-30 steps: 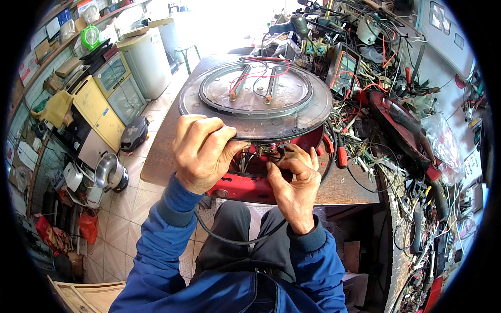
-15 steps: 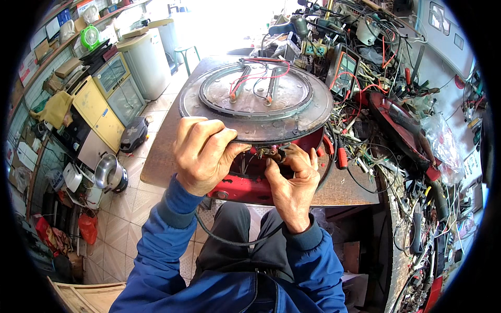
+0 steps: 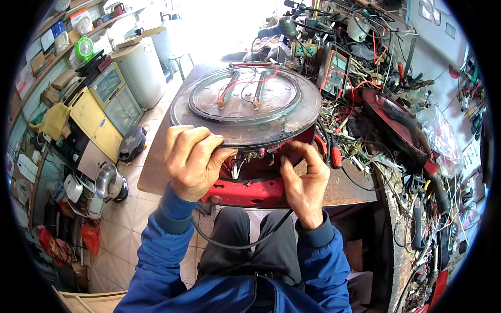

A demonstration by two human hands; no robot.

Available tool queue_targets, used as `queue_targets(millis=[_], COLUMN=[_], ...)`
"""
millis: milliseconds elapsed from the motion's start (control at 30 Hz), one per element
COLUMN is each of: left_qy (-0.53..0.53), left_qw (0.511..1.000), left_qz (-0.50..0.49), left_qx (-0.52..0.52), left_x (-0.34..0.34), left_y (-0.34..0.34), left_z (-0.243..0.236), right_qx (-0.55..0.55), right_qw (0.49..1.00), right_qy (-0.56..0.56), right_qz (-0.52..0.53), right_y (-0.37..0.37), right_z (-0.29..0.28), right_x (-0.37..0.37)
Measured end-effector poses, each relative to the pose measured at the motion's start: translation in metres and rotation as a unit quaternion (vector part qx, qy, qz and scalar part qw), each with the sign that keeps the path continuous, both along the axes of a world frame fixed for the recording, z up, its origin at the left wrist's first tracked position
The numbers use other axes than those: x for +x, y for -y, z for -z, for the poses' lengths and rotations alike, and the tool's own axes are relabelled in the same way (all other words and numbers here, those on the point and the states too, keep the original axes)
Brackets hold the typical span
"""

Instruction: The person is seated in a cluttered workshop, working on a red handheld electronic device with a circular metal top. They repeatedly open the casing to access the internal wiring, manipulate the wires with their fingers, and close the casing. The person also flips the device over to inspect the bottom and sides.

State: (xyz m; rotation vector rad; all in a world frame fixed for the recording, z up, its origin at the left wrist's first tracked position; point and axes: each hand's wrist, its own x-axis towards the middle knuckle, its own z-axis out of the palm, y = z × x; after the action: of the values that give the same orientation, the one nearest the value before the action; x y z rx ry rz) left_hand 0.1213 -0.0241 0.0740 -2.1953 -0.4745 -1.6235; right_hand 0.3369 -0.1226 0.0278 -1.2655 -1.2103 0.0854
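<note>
A round, worn metal heating plate (image 3: 245,125) with a ring-shaped element and red wires rests tilted over a red housing (image 3: 245,192) on the table. My left hand (image 3: 189,164) is closed on the plate's near left rim, thumb beneath the edge, holding it up. In the gap below show white wires (image 3: 236,169) and a small metal terminal fitting (image 3: 255,155). My right hand (image 3: 307,180) reaches into the gap at the right, thumb and forefinger pinched together near the fitting. What sits between those fingertips is hidden. A black cable (image 3: 245,246) hangs across my lap.
The brown wooden table (image 3: 344,190) carries a heap of tangled wires at the right, with a multimeter (image 3: 334,70) and red-handled tool (image 3: 336,156). Beyond lies a red appliance shell (image 3: 391,125). A metal pot (image 3: 108,182) and yellow cabinet (image 3: 94,122) stand at left.
My right hand has shifted right, away from the terminal fitting, uncovering it and more of the housing's inside. My left hand still holds the plate's rim. The whole view has shifted slightly.
</note>
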Motion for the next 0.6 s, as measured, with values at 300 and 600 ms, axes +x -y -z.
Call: queue_targets(millis=[300,600], left_qy=[-0.013,-0.016], left_qw=[1.000,1.000], left_qz=[-0.017,-0.025], left_qx=[0.004,-0.005], left_x=[0.001,0.000], left_y=[0.001,0.003], left_z=[0.001,0.001], right_qx=[0.069,0.086], right_qw=[0.993,0.986], right_qy=[0.082,0.143], right_qz=[-0.039,-0.008], right_y=[-0.030,-0.035], right_z=[0.006,0.007], right_x=[0.028,0.028])
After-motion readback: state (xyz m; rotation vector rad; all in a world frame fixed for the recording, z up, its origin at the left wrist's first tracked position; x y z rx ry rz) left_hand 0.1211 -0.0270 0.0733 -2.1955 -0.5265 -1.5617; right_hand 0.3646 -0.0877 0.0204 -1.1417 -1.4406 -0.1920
